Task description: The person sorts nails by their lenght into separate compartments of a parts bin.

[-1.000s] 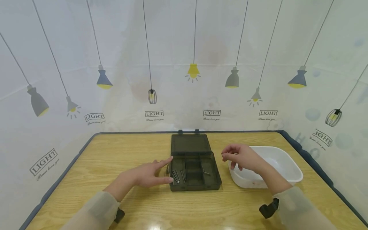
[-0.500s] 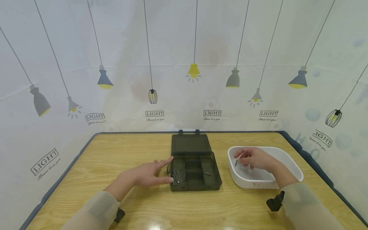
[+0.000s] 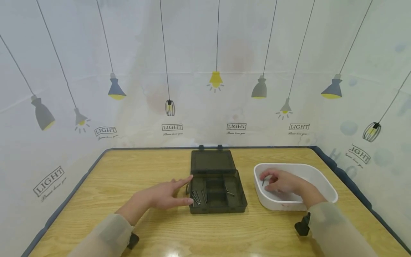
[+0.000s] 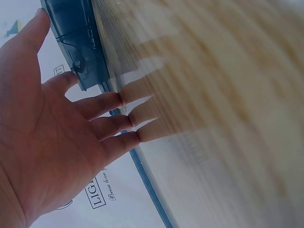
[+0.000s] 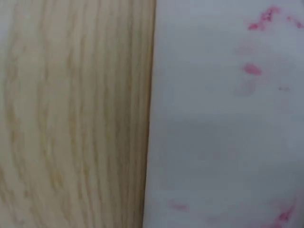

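Observation:
A dark see-through compartment box (image 3: 218, 208) lies with its lid (image 3: 212, 159) folded back. Several thin metal pieces (image 3: 197, 197), like screws or nails, lie in its left compartment, with others (image 3: 229, 192) to the right. My left hand (image 3: 162, 195) has its fingers spread, index finger and thumb touching the box's left edge; the left wrist view shows the palm (image 4: 61, 128). Inside the white tub (image 3: 279, 205), my right hand (image 3: 284, 182) reaches down, thumb and fingers apart around a thin metal piece (image 3: 263, 182). Its hold on that piece is not visible. The right wrist view shows only the tub's wall (image 5: 213, 118) and wood.
The wooden table (image 3: 141, 157) runs back to a printed cloth (image 3: 205, 107) that hangs behind and along both sides. A dark blue edge (image 3: 346, 182) borders the table on the right. The box and the tub stand apart, with a strip of wood between them.
My right hand has moved rightward from beside the tub's left rim into the tub and lowered, its thumb now apart from the fingers. The left hand stays at the box.

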`<state>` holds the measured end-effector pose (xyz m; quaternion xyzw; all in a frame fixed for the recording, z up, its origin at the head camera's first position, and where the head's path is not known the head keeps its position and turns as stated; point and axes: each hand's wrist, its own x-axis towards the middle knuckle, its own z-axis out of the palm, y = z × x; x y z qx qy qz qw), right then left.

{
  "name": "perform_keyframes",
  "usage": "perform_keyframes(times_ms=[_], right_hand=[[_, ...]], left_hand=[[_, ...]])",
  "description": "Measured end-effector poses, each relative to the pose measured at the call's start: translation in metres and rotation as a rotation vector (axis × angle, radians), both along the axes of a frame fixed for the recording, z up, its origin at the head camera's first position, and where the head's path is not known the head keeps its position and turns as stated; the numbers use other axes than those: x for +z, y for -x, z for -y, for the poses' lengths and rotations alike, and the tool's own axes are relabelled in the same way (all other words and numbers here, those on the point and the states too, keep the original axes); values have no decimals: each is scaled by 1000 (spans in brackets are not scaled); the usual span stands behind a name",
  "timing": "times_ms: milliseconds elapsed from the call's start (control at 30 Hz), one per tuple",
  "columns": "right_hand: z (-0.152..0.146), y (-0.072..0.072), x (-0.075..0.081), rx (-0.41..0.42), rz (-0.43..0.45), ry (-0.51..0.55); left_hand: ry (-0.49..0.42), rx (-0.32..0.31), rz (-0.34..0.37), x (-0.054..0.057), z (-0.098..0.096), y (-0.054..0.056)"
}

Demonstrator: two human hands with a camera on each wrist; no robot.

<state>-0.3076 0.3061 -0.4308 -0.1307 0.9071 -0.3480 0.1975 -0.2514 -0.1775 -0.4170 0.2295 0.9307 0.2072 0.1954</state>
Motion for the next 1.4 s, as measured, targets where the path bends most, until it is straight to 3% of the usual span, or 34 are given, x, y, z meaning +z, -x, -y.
perform_keyframes(times_ms=[200,433,733,1400], right_hand=[[-1,7,-8,53,-22,26],[-1,11,-13,-25,5,12],[8,5,-7,-82,-14,-64],[4,0,0,-31,-51,-120]], left_hand=[[5,2,-4,-2,4,0],[13,4,-16,-2,6,0],[17,5,-17,-3,7,0],[9,-11,-22,-5,2,2]])
